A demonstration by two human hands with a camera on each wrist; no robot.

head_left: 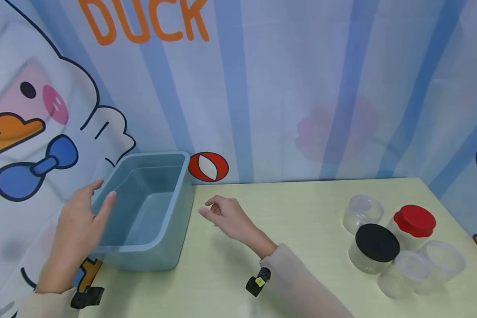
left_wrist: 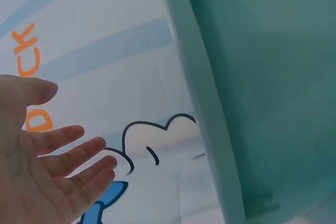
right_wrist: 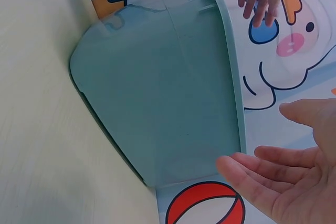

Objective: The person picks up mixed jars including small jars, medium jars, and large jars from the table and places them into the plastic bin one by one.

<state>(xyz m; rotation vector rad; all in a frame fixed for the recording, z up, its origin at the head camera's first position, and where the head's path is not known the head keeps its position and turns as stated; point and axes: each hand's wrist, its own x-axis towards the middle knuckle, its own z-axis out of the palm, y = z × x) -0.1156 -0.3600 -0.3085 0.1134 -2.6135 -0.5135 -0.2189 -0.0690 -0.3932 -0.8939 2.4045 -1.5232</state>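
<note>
1. Blue bin [head_left: 179, 229]: upright at the left of the table [head_left: 294, 212], open top up.
2. Left hand [head_left: 77, 221]: wide, with thumb and fingers apart, holding nothing, just beside the bin's left edge.
3. Right hand [head_left: 230, 217]: fingers softly bent, a bit narrow, holding nothing, to the right of the bin and not touching.
4. Best, probably, to bring both hands in together, one on each side.
5. Push gently and evenly; maybe slippery on those smooth, sloping walls, so tuck fingers under the rim.
6. Keep away from the black-lidded jar [head_left: 377, 243] and red-lidded jar [head_left: 415, 221], off on the right.
</note>
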